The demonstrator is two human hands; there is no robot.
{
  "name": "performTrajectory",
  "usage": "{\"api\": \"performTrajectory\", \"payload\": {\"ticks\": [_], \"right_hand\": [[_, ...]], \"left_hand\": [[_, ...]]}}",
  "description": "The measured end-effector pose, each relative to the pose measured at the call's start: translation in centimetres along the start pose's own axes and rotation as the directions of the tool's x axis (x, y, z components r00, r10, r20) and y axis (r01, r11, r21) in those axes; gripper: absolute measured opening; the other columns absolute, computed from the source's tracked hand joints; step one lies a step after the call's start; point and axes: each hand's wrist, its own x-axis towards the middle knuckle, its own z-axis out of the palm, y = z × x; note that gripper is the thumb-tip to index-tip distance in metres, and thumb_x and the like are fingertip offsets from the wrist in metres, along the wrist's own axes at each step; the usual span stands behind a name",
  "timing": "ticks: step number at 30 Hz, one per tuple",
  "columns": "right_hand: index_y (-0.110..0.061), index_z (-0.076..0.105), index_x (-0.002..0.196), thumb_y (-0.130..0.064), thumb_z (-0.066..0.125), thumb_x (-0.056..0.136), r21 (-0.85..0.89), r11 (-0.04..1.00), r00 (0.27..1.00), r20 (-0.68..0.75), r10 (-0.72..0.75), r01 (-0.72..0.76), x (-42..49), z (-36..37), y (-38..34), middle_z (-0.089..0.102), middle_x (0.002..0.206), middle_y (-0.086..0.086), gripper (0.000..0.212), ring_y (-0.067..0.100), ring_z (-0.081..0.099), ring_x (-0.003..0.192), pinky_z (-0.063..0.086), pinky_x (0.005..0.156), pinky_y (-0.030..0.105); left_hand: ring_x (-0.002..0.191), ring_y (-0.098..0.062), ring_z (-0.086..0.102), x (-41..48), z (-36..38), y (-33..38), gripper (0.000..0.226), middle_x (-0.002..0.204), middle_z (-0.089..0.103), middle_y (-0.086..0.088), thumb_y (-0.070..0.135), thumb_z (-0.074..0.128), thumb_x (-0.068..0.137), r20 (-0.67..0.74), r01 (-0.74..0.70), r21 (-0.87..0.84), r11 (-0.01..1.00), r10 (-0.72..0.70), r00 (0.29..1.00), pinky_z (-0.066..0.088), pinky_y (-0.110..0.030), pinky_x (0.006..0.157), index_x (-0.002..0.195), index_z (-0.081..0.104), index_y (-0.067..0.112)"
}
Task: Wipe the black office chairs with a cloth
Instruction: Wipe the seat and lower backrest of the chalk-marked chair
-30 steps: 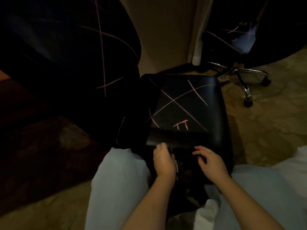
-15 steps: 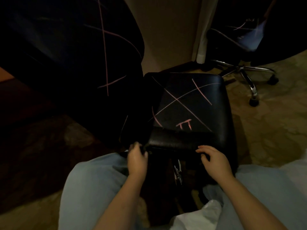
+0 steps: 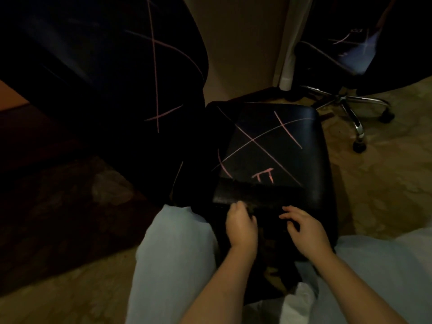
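Your legs (image 3: 175, 265) in pale jeans frame the bottom of the view. A pale bunched cloth (image 3: 300, 300) lies low beside your right leg, in neither hand. Your hands are apart at the front edge of the black seat (image 3: 280, 146). Your left hand (image 3: 242, 226) is curled like a fist against that edge, and the dim light does not show whether it grips anything. Your right hand (image 3: 306, 228) rests there with fingers loosely spread, holding nothing. Pink lines cross the seat. The chair's backrest (image 3: 93, 66), also marked in pink, rises at left. A second chair (image 3: 339, 57) on a chrome wheeled base stands further off at right.
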Motion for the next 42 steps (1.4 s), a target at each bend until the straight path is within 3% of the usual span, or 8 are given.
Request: {"api": "performTrajectory", "payload": {"ticks": [7, 16, 21, 27, 31, 36, 39, 42], "right_hand": [[-0.017, 0.074, 0.102, 0.003, 0.061, 0.087, 0.039, 0.998, 0.999, -0.006, -0.039, 0.039, -0.1, -0.1, 0.3, 0.061, 0.128, -0.002, 0.028, 0.015, 0.052, 0.124, 0.031, 0.105, 0.022], [-0.018, 0.074, 0.101, 0.0, 0.059, 0.089, 0.071, 0.997, 0.999, -0.036, 0.03, -0.027, 0.4, 0.1, -0.2, 0.063, 0.123, -0.003, 0.026, 0.015, 0.059, 0.112, 0.043, 0.095, 0.025], [-0.021, 0.075, 0.098, -0.001, 0.06, 0.088, 0.063, 0.997, 0.996, -0.079, 0.041, -0.036, 0.7, 0.1, -0.2, 0.066, 0.119, -0.004, 0.027, 0.016, 0.062, 0.109, 0.05, 0.095, 0.035], [-0.021, 0.075, 0.094, -0.001, 0.061, 0.087, 0.021, 0.998, 0.988, -0.142, 0.057, -0.054, 1.2, 0.3, -0.7, 0.068, 0.11, -0.003, 0.025, 0.017, 0.064, 0.097, 0.048, 0.08, 0.026], [-0.022, 0.073, 0.094, -0.007, 0.059, 0.089, -0.034, 0.992, 0.98, -0.16, 0.114, -0.121, 1.7, 0.4, -1.7, 0.066, 0.105, -0.006, 0.021, 0.012, 0.057, 0.079, 0.039, 0.061, 0.022], [-0.024, 0.073, 0.093, -0.007, 0.059, 0.089, -0.023, 0.991, 0.976, -0.177, 0.125, -0.131, 1.6, 0.7, -1.8, 0.066, 0.104, -0.006, 0.021, 0.012, 0.057, 0.077, 0.038, 0.059, 0.022], [-0.02, 0.073, 0.094, -0.003, 0.06, 0.088, 0.01, 0.997, 0.986, -0.153, 0.072, -0.072, 1.3, 0.5, -1.3, 0.067, 0.105, -0.004, 0.022, 0.017, 0.062, 0.087, 0.048, 0.071, 0.027], [-0.018, 0.073, 0.094, 0.002, 0.061, 0.086, 0.042, 0.999, 0.988, -0.155, 0.024, -0.018, 1.1, 0.1, -0.8, 0.067, 0.103, -0.001, 0.025, 0.02, 0.064, 0.092, 0.048, 0.079, 0.028]], "left_hand": [[0.106, -0.021, 0.054, 0.9, -1.5, -2.3, 0.024, 0.113, 0.055, -0.004, 0.014, 0.065, 0.084, 0.078, -0.126, 0.066, 0.99, 0.12, 0.99, 0.044, -0.029, 0.085, 0.105, 0.056, 0.012], [0.108, -0.033, 0.057, 7.5, -10.3, -10.3, 0.026, 0.117, 0.058, -0.017, 0.014, 0.062, 0.09, -0.231, 0.249, 0.1, 0.963, -0.221, 0.947, 0.041, -0.035, 0.085, 0.113, 0.058, 0.004], [0.103, -0.034, 0.06, 9.4, -10.9, -10.7, 0.025, 0.117, 0.059, -0.014, 0.017, 0.059, 0.093, -0.252, 0.147, 0.2, 0.969, -0.094, 0.963, 0.043, -0.035, 0.077, 0.116, 0.058, 0.006], [0.112, -0.032, 0.057, 9.1, -8.8, -8.9, 0.028, 0.124, 0.058, -0.014, 0.017, 0.056, 0.094, -0.222, 0.309, 0.149, 0.939, -0.272, 0.936, 0.045, -0.037, 0.087, 0.122, 0.057, 0.011], [0.102, -0.03, 0.06, 6.0, -6.7, -6.4, 0.024, 0.107, 0.066, -0.012, 0.014, 0.065, 0.086, -0.095, 0.042, 0.188, 0.981, -0.025, 0.995, 0.045, -0.035, 0.084, 0.109, 0.063, 0.009], [0.082, -0.025, 0.062, 1.6, -2.6, -3.5, 0.031, 0.085, 0.065, -0.004, 0.01, 0.081, 0.06, 0.028, -0.275, 0.166, 0.947, 0.275, 0.961, 0.053, -0.031, 0.068, 0.086, 0.063, 0.014], [0.086, -0.026, 0.062, 2.7, -3.5, -4.4, 0.032, 0.09, 0.063, -0.005, 0.011, 0.079, 0.063, 0.031, -0.314, 0.2, 0.928, 0.314, 0.949, 0.053, -0.032, 0.066, 0.089, 0.061, 0.014], [0.103, -0.028, 0.057, 5.5, -6.1, -7.1, 0.027, 0.109, 0.059, -0.01, 0.014, 0.069, 0.08, -0.039, -0.054, 0.221, 0.974, 0.064, 0.997, 0.048, -0.037, 0.083, 0.105, 0.057, 0.01]]}}
